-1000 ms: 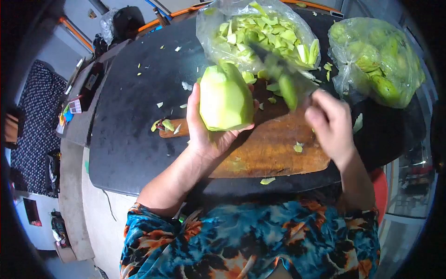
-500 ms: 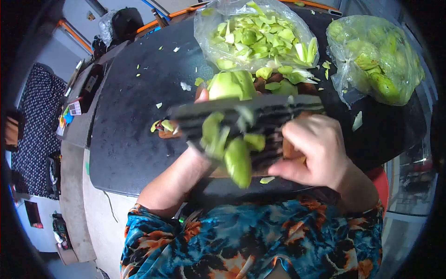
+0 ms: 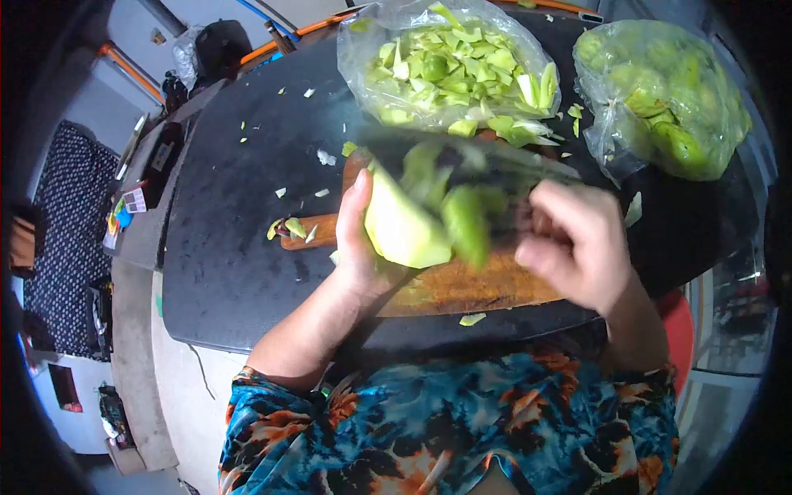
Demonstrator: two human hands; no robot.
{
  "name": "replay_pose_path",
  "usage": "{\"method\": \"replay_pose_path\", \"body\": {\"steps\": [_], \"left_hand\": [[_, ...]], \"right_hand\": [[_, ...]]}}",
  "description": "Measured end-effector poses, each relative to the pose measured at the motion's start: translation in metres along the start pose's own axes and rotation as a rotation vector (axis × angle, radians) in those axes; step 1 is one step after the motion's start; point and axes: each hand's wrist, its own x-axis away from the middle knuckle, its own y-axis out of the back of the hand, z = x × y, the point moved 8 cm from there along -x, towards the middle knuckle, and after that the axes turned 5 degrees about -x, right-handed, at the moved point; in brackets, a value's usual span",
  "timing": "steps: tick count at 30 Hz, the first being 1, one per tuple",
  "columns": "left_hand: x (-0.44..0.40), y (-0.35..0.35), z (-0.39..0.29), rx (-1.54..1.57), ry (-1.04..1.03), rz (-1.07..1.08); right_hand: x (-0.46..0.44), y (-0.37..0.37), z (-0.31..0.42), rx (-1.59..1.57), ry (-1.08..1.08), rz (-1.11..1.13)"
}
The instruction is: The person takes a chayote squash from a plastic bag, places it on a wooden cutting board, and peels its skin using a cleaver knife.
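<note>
My left hand (image 3: pixel 363 243) is wrapped round a pale green peeled fruit (image 3: pixel 404 223), whose flat cut side faces me; I cannot tell its exact kind. Closed on the handle of a broad-bladed knife (image 3: pixel 516 161), my right hand (image 3: pixel 577 243) is to the right of the fruit. The blade is smeared by motion, and pieces of green peel (image 3: pixel 468 223) cling to its face. Beneath both hands lies a wooden cutting board (image 3: pixel 503 285), with scraps of peel on its handle at the left.
An opened clear plastic bag (image 3: pixel 355 58) full of green cut pieces lies behind the board. A second clear bag (image 3: pixel 668 107) of whole green fruits stands at the back right. Small scraps dot the dark table (image 3: pixel 239 206). A red stool (image 3: pixel 678 334) shows at the lower right.
The knife has lifted and swung away from me, exposing the board and my left hand. The fruit has been tilted, and its pale cut face now shows.
</note>
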Motion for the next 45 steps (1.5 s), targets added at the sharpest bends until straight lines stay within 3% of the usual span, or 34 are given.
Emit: {"method": "replay_pose_path", "body": {"steps": [4, 7, 9, 12, 14, 16, 21, 24, 26, 30, 32, 36, 45], "left_hand": [[0.005, -0.002, 0.007, 0.122, 0.173, 0.091], [0.010, -0.027, -0.008, 0.090, 0.151, 0.135], [0.004, -0.004, 0.008, -0.236, 0.012, 0.053], [0.005, -0.008, 0.001, 0.091, 0.025, 0.064], [0.002, 0.002, 0.002, -0.175, 0.014, -0.062], [0.002, -0.009, 0.000, -0.114, -0.002, 0.043], [-0.001, -0.010, -0.002, 0.166, 0.027, -0.041], [-0.011, 0.010, -0.009, 0.256, -0.067, -0.105], [-0.010, 0.017, -0.007, 0.191, -0.019, -0.168], [-0.007, 0.016, -0.001, 0.162, 0.064, -0.127], [-0.007, 0.023, 0.012, 0.203, 0.114, -0.046], [0.009, -0.019, -0.004, 0.156, 0.270, 0.064], [0.019, -0.027, -0.011, 0.104, 0.249, 0.081]], "right_hand": [[0.002, -0.014, 0.041, 0.053, 0.279, 0.093], [0.004, -0.021, 0.043, 0.082, 0.286, 0.093], [0.001, -0.020, 0.042, 0.114, 0.285, 0.066], [-0.009, -0.015, -0.005, 0.240, -0.019, -0.005], [-0.018, 0.008, -0.075, 0.373, -0.354, -0.144], [-0.012, 0.026, -0.122, 0.476, -0.455, -0.221], [-0.006, 0.017, -0.101, 0.144, -0.319, -0.240], [-0.011, 0.006, -0.062, -0.019, -0.190, -0.202], [-0.010, 0.000, -0.044, -0.104, -0.098, -0.180], [-0.010, -0.011, -0.008, -0.119, -0.089, 0.021], [-0.011, -0.015, 0.017, -0.010, 0.179, 0.063], [-0.007, -0.024, 0.044, 0.097, 0.327, 0.102], [-0.007, -0.031, 0.047, 0.089, 0.275, 0.167]]}}
